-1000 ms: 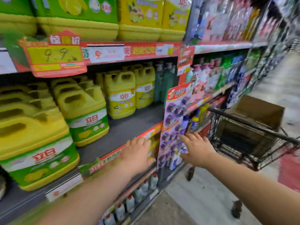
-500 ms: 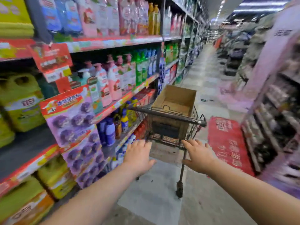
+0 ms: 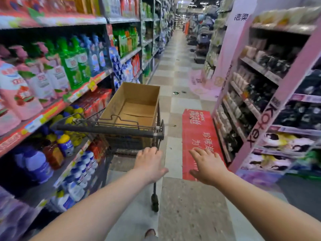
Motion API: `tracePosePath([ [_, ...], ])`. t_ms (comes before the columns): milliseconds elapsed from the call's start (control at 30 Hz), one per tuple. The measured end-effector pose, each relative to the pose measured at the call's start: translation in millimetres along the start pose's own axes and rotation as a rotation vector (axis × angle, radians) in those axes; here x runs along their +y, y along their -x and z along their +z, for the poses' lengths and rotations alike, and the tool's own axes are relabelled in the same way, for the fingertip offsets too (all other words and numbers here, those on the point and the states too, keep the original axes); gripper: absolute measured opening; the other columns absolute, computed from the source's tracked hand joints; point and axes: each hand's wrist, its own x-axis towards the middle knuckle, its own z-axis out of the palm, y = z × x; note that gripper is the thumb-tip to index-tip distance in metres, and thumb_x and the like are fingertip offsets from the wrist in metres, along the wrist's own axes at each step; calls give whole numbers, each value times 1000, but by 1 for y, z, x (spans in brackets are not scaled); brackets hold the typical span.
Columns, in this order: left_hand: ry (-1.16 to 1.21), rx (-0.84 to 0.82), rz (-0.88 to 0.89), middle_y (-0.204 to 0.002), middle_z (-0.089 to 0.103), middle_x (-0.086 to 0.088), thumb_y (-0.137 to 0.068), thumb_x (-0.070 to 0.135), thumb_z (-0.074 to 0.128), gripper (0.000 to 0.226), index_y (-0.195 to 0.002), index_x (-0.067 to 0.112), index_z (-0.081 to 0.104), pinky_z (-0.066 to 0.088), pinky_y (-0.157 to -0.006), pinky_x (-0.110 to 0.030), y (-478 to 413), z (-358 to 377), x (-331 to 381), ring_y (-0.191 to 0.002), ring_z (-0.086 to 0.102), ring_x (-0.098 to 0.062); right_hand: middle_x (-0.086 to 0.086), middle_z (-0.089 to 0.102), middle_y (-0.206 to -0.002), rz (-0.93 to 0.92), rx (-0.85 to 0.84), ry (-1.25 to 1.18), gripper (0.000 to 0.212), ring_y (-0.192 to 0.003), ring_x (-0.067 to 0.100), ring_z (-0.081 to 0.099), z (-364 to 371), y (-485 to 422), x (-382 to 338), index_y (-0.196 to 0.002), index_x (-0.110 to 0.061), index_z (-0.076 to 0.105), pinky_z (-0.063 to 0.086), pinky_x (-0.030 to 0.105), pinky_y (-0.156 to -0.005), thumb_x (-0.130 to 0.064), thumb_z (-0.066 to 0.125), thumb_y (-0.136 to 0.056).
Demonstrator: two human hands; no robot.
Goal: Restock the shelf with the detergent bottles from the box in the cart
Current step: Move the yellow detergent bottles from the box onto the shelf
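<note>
Pink display rack (image 3: 278, 105) on R reads "Kotex" down its post; the panel above has "洁柔". Red floor mat (image 3: 196, 133) carries "kotex" + white Chinese chars, partly covered by the right hand (image 3: 207, 165). Detergent bottles (image 3: 74, 66), green, pink & blue, stand in rows on the L shelf (image 3: 52, 110); labels & price strips too blurred to read. Cardboard box (image 3: 133, 105) sits in the cart (image 3: 111, 131), top open, bare bottom showing. Cart's lower part is partly hidden behind the left hand (image 3: 149, 164). Both hands open, fingers spread, holding nothing, near the cart handle w/o touching it.
</note>
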Motion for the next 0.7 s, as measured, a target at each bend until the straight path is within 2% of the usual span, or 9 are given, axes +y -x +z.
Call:
tracePosePath([
  [333,-22,11,203,-135,44,-4,-85,60,46,65,-136,18,38,27,-107,-42,-213,-15,26,-127,37,-26,2,23,-155,160,-10,3,77,-144,26,17,-27,-139,95,-150,-24,11,20,51,-114,-52,49,-89],
  [567,-52,-46,235,-136,43,-3,-83,62,46,68,-135,20,36,27,-107,-42,-313,3,41,-127,37,-26,3,24,-155,182,-44,-27,76,-144,29,16,-25,-218,149,-150,-23,12,19,53,-114,-51,49,-90],
  [700,-39,-43,175,-136,43,-2,-82,62,49,68,-136,22,36,26,-107,-41,-370,14,47,-128,36,-25,3,25,-154,137,-44,-26,75,-143,29,18,-26,-281,187,-150,-24,14,18,52,-114,-51,49,-89],
])
